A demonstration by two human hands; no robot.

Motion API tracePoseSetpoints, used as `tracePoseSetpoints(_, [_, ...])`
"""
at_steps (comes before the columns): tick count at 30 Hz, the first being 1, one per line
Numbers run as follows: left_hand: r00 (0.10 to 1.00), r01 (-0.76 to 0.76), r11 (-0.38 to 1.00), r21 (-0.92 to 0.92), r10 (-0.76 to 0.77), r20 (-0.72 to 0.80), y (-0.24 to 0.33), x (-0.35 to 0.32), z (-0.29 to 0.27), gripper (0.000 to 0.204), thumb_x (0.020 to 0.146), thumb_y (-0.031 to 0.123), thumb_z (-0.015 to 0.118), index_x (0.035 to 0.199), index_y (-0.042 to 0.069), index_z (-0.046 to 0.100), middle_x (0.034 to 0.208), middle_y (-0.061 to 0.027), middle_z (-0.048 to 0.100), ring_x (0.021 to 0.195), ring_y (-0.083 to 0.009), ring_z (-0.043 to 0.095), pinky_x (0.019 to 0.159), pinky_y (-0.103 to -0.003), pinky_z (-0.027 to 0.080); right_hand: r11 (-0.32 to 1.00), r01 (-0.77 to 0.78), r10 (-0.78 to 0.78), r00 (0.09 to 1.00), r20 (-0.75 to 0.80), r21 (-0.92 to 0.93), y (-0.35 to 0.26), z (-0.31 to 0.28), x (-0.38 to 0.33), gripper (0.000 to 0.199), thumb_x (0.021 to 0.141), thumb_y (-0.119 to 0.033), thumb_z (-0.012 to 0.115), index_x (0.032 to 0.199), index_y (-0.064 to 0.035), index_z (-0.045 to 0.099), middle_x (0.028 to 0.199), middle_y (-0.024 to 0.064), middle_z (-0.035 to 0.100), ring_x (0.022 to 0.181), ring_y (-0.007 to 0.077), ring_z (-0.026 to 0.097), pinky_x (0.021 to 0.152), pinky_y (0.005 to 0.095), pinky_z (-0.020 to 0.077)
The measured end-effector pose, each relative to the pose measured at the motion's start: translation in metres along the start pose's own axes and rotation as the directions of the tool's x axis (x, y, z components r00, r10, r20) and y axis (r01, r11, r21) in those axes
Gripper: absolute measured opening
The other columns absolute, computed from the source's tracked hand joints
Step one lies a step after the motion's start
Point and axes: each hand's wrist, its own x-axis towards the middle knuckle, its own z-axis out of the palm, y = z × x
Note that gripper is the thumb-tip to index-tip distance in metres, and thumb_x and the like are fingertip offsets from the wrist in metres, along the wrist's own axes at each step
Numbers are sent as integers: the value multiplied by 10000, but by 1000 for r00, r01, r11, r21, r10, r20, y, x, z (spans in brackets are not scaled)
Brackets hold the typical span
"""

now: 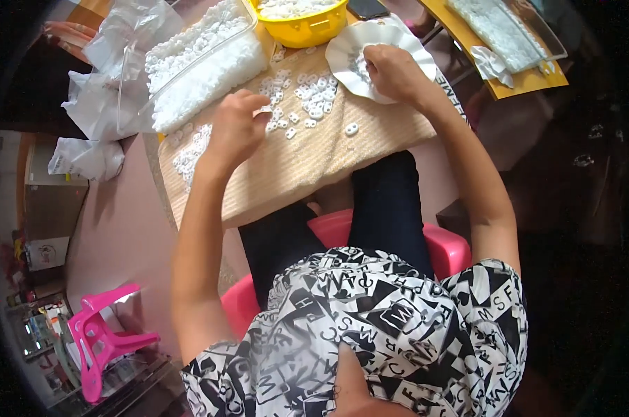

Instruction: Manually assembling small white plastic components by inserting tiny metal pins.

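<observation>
Small white plastic pcs lie scattered on the woven tabletop, just ahead of and between both hands. Left hand hovers at the near-left edge of the scatter, grip pressed together w/ fingertips pinching one small white pc. Right hand sits farther out and to the right, fingers curled over the rim of a white scalloped dish; can't tell whether the grip pinches a pc there, fingertips hidden. One stray pc lies alone, nearer the body than the right hand. Left of the left hand, another small heap of white pcs at the tabletop edge. Beyond left hand: clear plastic tub full of white pcs, w/ crumpled plastic bags beside it. Beyond the dish, a yellow bowl. Far right, a yellow tray w/ more white pcs. Pink stool lower left on the floor.
</observation>
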Motion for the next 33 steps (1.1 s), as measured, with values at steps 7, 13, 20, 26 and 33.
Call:
tracePoseSetpoints(7, [981,-167,971,170,147,123,-35,32,36,102,542,1,554,624,34,606,670,-134,575,681,-298,534,628,-383,426,954,-29,69,990,-124,299,-9,-29,-7,45,692,-30,529,686,10,510,633,172,530,602,313,543,547,360,426])
tracePoseSetpoints(13, [976,-214,977,26,215,-43,-25,19,50,35,555,15,528,526,35,530,566,-174,525,543,-335,523,528,-405,429,920,-218,243,969,-36,326,-5,-1,-13,21,664,-18,504,673,-4,517,650,185,549,618,326,560,565,387,436])
tracePoseSetpoints(20, [984,-36,978,-208,-2,-180,-14,2,39,145,649,-68,555,774,-9,599,677,-115,562,641,-229,565,568,-296,450,988,-147,151,976,156,-36,-8,-5,-9,116,659,4,493,753,-28,553,681,188,569,686,330,584,617,417,461])
tracePoseSetpoints(26, [874,155,339,-928,-484,-31,8,-24,22,59,768,-40,560,808,-6,586,746,-58,598,628,-131,591,556,-210,468,991,-134,137,981,-135,27,-8,-1,-15,66,701,-3,503,722,-46,547,716,158,510,685,333,545,629,406,453])
tracePoseSetpoints(33, [919,-63,-385,-921,-381,97,24,-51,13,150,812,-6,523,916,95,560,821,-103,567,694,-190,527,598,-292,443,858,-190,279,952,-123,478,-42,-19,-5,36,770,-45,547,794,-22,562,640,133,553,570,191,539,550,292,416])
